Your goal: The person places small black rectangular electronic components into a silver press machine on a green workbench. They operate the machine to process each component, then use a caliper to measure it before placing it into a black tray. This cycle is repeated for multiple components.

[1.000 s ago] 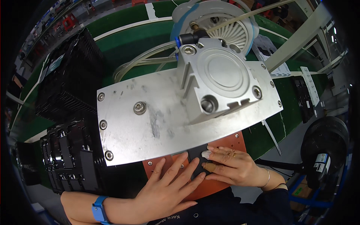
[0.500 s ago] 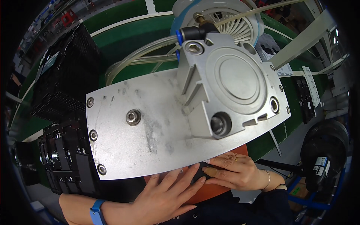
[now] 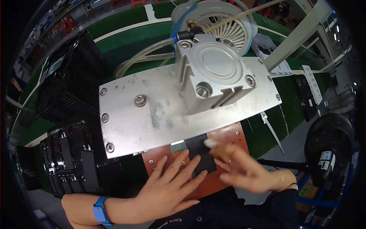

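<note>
My left hand (image 3: 171,185) lies with its fingers spread over an orange-brown base plate (image 3: 228,137), the fingertips on or beside a flat black piece (image 3: 200,152). My right hand (image 3: 244,168), smeared by motion, is just right of that piece with its fingers drawn together. At its fingertips shows a small white thing (image 3: 209,143), too blurred to name, and one finger seems to have a tan covering. Above the plate extends a silver metal press plate (image 3: 164,110) carrying a square pneumatic cylinder (image 3: 217,65); it hides the base plate's far part.
Stacked black trays (image 3: 68,76) stand at the left, with another black tray holding parts (image 3: 72,160) nearer me. A white fan (image 3: 228,30) is behind the cylinder. A caliper (image 3: 272,131) lies on the green mat at the right, near a dark round device on an arm (image 3: 329,133).
My right hand has lifted and pulled away from the black piece, the white thing at its fingertips. My left hand stays spread. The view has shifted, showing more of the base plate.
</note>
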Tool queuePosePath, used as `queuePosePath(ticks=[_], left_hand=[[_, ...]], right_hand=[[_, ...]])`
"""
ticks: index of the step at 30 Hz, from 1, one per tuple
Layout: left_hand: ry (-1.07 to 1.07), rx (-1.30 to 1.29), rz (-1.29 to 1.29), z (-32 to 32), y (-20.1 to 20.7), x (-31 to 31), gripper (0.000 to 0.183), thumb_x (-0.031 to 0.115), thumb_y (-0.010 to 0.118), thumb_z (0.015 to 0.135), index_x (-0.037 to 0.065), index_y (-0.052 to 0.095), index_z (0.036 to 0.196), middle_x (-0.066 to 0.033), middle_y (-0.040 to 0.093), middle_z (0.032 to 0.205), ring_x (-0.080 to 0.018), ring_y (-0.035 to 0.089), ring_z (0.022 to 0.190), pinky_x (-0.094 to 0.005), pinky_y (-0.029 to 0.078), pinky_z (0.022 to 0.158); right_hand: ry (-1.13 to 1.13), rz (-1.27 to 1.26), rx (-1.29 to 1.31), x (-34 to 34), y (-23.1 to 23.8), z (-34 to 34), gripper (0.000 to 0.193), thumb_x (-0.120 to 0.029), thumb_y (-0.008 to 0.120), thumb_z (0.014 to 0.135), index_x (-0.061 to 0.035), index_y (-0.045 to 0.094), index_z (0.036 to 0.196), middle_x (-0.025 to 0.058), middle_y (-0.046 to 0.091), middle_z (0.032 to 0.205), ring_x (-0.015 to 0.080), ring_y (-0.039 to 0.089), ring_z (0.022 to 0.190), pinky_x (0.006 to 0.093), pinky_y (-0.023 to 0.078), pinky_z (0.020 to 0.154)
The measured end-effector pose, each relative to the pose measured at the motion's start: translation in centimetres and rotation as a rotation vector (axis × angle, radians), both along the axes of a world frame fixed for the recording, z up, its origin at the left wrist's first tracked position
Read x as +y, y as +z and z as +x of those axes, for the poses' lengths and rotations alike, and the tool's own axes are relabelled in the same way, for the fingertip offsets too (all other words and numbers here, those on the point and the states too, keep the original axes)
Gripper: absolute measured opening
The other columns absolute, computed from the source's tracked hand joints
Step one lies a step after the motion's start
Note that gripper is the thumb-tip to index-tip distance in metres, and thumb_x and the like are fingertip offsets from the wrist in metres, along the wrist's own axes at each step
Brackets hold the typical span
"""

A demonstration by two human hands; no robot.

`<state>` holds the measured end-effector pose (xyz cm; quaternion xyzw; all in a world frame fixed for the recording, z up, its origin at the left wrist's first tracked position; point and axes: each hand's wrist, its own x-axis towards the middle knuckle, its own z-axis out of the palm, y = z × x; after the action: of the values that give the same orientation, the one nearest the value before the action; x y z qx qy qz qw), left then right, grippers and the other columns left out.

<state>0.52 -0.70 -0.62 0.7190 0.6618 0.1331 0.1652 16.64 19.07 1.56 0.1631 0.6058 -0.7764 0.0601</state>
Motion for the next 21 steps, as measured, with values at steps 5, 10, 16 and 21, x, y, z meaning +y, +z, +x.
queuePosePath(ticks=[5,10,16,21], left_hand=[[-0.013,-0.033,0.219,0.1,0.5,0.3,0.053,0.045,0.07,0.088,0.014,0.061,0.13,-0.0126,0.055,0.137,-0.0333,0.05,0.129,-0.049,0.043,0.104],[0.295,-0.521,0.052,-0.8,2.3,0.1,0.029,0.026,0.075,0.088,0.005,0.066,0.105,-0.0061,0.066,0.095,-0.017,0.064,0.082,-0.0313,0.051,0.071],[0.589,-1.328,-0.124,-0.5,2.3,-1.0,0.023,0.024,0.066,0.098,0.002,0.062,0.095,-0.0021,0.066,0.069,-0.0051,0.063,0.064,-0.0209,0.043,0.047],[0.776,-1.004,0.247,-3.5,4.7,-8.3,0.017,0.016,0.066,0.097,0.001,0.06,0.094,0.0029,0.058,0.075,-0.0021,0.056,0.064,-0.0191,0.044,0.053]], right_hand=[[-0.156,-0.004,-0.093,1.8,-0.5,-1.8,0.041,0.002,0.062,0.093,-0.0037,0.043,0.129,0.0077,0.052,0.124,0.015,0.057,0.116,0.029,0.053,0.089],[-0.16,0.212,0.048,1.7,-2.0,-0.9,0.032,0.007,0.069,0.088,-0.0025,0.048,0.11,0.005,0.056,0.102,0.0108,0.063,0.095,0.0226,0.055,0.078],[-0.143,0.084,0.225,-2.7,-1.1,-1.1,0.031,0.009,0.069,0.087,-0.0031,0.048,0.105,0.008,0.057,0.107,0.0119,0.065,0.09,0.0235,0.056,0.082],[0.144,0.567,0.536,-5.1,-0.3,-4.9,0.032,0.004,0.073,0.084,0.0003,0.059,0.113,0.0123,0.065,0.11,0.018,0.07,0.088,0.0306,0.059,0.07]])
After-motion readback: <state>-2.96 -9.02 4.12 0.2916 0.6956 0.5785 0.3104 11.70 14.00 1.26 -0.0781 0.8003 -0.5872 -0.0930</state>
